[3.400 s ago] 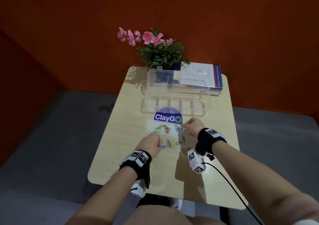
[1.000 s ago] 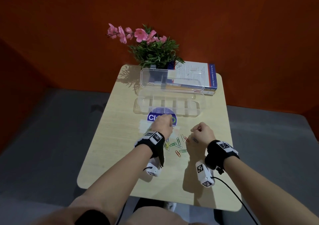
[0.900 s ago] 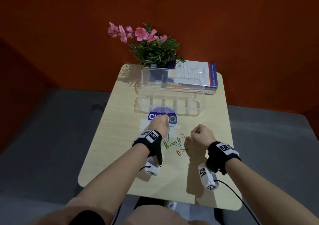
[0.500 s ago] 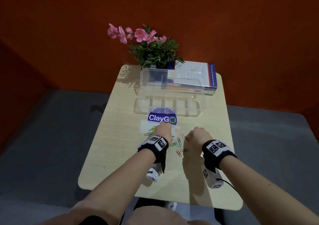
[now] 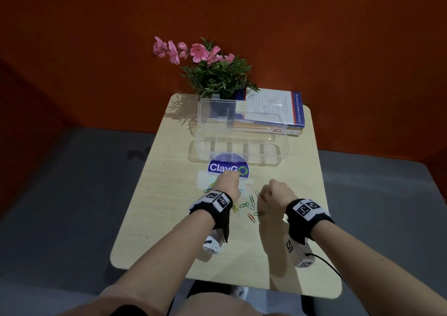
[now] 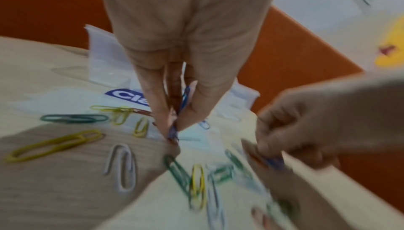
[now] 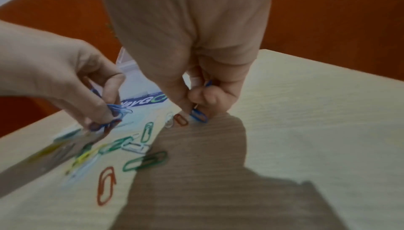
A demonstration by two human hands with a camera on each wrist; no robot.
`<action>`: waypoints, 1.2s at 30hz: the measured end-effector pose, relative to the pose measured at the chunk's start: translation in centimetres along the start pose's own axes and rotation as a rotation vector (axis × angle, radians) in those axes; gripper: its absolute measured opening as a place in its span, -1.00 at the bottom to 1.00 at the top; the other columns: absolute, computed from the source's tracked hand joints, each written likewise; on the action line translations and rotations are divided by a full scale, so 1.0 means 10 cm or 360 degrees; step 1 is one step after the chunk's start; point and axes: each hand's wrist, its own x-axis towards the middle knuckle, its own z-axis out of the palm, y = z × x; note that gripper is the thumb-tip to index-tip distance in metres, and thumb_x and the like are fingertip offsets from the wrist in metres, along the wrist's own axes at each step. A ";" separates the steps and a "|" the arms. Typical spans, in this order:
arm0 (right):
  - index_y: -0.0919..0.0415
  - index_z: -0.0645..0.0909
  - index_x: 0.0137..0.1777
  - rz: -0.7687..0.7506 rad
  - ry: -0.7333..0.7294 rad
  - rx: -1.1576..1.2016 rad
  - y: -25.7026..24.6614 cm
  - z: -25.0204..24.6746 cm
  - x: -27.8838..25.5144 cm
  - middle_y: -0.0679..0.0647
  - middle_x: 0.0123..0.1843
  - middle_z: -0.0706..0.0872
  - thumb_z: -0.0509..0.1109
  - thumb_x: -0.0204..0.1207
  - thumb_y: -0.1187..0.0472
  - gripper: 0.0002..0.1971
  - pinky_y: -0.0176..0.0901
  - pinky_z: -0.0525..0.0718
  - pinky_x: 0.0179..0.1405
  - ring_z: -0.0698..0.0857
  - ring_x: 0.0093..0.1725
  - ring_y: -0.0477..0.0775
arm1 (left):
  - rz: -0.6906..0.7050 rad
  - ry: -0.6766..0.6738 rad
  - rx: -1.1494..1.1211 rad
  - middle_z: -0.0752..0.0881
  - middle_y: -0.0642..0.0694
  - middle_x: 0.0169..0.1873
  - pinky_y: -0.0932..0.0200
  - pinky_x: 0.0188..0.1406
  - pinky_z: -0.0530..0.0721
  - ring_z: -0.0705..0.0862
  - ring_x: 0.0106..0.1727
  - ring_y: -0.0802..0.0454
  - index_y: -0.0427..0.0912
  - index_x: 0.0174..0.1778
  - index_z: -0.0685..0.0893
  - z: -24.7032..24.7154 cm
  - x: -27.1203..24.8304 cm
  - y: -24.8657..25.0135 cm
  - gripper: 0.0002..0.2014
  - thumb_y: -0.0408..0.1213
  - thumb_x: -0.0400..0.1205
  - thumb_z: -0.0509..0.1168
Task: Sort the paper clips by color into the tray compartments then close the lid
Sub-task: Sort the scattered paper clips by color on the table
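Pinching blue clips (image 7: 198, 115) in both hands' fingers (image 7: 181, 102) over wooden table (image 5: 302, 194), orange walls (image 5: 96, 37) behind.

A round purple sticker (image 5: 228, 166) on the table (image 5: 169, 194), just near of the clear tray (image 5: 271, 157), is reading "ClayGO" in white with a green ring for the O; its smaller line above is too blurred. The blue spine of the book (image 5: 298, 108) at the far right is showing "The Faith of the American Soldier", barely legible.
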 end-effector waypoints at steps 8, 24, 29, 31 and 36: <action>0.30 0.57 -0.31 0.0078 -0.0009 0.1504 -0.02 -0.12 0.13 0.13 -0.42 0.49 0.26 0.54 0.49 -0.78 -0.38 0.39 -0.60 0.38 -0.47 -0.01 | -0.0301 0.0236 -0.1417 0.68 -0.15 -0.43 0.17 -0.30 0.77 0.68 -0.41 -0.02 -0.18 -0.50 0.55 -0.54 0.19 -0.50 -0.67 -0.64 0.40 0.46; 0.40 0.49 -0.04 0.0110 -0.0575 0.2362 -0.64 -0.33 0.23 0.19 -0.27 0.50 0.11 0.64 0.43 -0.87 -0.28 0.70 -0.50 0.54 -0.29 0.08 | -0.0666 0.0414 -0.1331 0.78 -0.26 -0.26 -0.12 0.10 0.80 0.83 -0.02 -0.17 -0.32 -0.19 0.82 -1.06 0.87 -0.76 -0.89 -0.49 0.45 0.38; 0.38 0.43 0.07 -0.0027 -0.0596 0.2299 -1.05 -0.60 0.42 0.16 -0.23 0.54 0.14 0.62 0.45 -0.91 -0.15 0.77 -0.15 0.60 -0.22 0.09 | -0.0501 0.0439 -0.1405 0.80 -0.25 0.12 -0.06 0.32 0.69 0.73 0.20 -0.18 -0.16 -0.18 0.82 -1.10 0.70 -0.73 -0.77 -0.37 0.61 0.24; 0.34 0.37 0.05 -0.0007 -0.0578 0.2288 -1.28 -0.66 0.54 0.15 -0.28 0.47 0.09 0.64 0.46 -0.92 -0.17 0.75 -0.25 0.54 -0.30 0.08 | -0.0473 0.0487 -0.1469 0.79 -0.24 0.15 -0.07 0.33 0.69 0.73 0.17 -0.16 -0.11 -0.28 0.76 -1.08 0.59 -0.79 -0.69 -0.44 0.62 0.15; 0.29 0.35 0.26 0.0046 -0.0446 0.2018 -1.69 -0.66 0.67 0.01 -0.20 0.35 0.01 0.65 0.41 -0.76 -0.05 0.53 -0.19 0.36 -0.38 0.08 | -0.0457 0.0637 -0.1524 0.80 -0.22 0.02 -0.03 0.29 0.69 0.74 0.05 -0.14 -0.13 -0.20 0.75 -1.01 0.27 -0.98 -0.69 -0.48 0.64 0.13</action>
